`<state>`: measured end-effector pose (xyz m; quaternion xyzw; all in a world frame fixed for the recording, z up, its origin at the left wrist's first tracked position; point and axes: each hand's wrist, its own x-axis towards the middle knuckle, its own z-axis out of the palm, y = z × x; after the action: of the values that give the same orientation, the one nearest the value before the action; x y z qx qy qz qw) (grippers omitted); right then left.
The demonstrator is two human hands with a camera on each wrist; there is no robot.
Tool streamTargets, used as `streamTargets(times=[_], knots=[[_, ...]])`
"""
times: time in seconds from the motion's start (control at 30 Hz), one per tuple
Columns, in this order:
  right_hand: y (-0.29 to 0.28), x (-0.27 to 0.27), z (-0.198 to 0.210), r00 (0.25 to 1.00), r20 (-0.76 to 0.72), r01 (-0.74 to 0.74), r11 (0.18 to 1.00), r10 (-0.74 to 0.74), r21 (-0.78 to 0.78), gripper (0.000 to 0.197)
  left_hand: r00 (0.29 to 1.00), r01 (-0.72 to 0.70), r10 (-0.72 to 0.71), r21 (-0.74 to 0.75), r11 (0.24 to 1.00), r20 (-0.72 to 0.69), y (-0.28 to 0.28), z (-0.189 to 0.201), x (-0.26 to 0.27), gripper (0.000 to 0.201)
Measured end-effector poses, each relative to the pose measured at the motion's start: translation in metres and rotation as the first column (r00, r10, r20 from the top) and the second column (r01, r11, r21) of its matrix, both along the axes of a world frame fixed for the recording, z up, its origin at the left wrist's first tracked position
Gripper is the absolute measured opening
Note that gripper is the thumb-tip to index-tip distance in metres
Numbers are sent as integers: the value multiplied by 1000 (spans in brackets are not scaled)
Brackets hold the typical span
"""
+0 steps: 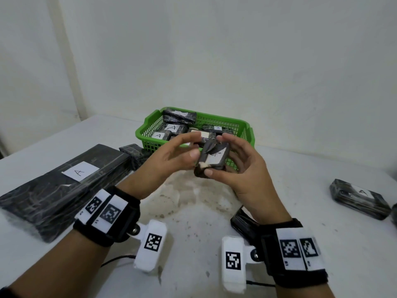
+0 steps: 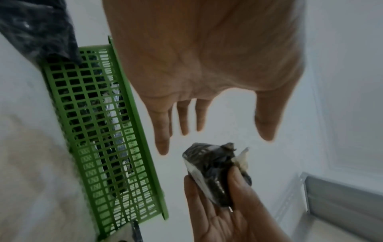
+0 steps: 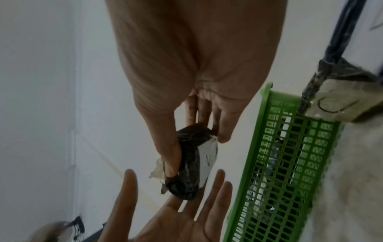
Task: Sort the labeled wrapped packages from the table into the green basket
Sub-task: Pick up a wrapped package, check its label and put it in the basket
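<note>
Right hand (image 1: 240,166) pinches a small black wrapped package (image 1: 211,160) between thumb and fingers, held above the table (image 1: 300,233) just in front of the green basket (image 1: 148,134). Left hand (image 1: 169,155) is beside it, fingers spread, holding nothing. Basket holds several "A"-labeled packages (image 1: 171,128).

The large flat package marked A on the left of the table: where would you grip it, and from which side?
Probably by its long near edge, from the left hand's side. The large package lies flat and looks too broad to span from above, so thumb on top with fingers slid under seems best. The right hand holds a small package.
</note>
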<state>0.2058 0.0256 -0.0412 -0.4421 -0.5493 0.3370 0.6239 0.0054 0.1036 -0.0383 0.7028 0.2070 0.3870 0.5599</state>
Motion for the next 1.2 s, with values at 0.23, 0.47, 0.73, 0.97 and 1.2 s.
streamTargets(times=[0.23, 0.47, 0.73, 0.97, 1.2], knots=[[-2, -6, -3, 989, 135, -49, 994, 62, -96, 103, 992, -123, 123, -29, 992, -3, 0, -2, 7, 52], [2, -6, -2, 996, 48, 79, 994, -76, -80, 33, 996, -84, 80, 114, 990, 42, -2, -5, 8, 58], [0, -5, 0, 997, -38, -69, 976, 62, -206, 61, 988, -131, 107, 234, 963, 112, -4, -4, 8, 43], [-1, -8, 1, 993, -100, -77, 976, 57, -202, 52, 994, -99, 84, 289, 952, 64, -4, -7, 11, 37], [-3, -1, 3, 972, -159, -204, 957, 173, -206, 40, 992, -121, 99, 317, 941, 84, 0, -7, 7, 34]])
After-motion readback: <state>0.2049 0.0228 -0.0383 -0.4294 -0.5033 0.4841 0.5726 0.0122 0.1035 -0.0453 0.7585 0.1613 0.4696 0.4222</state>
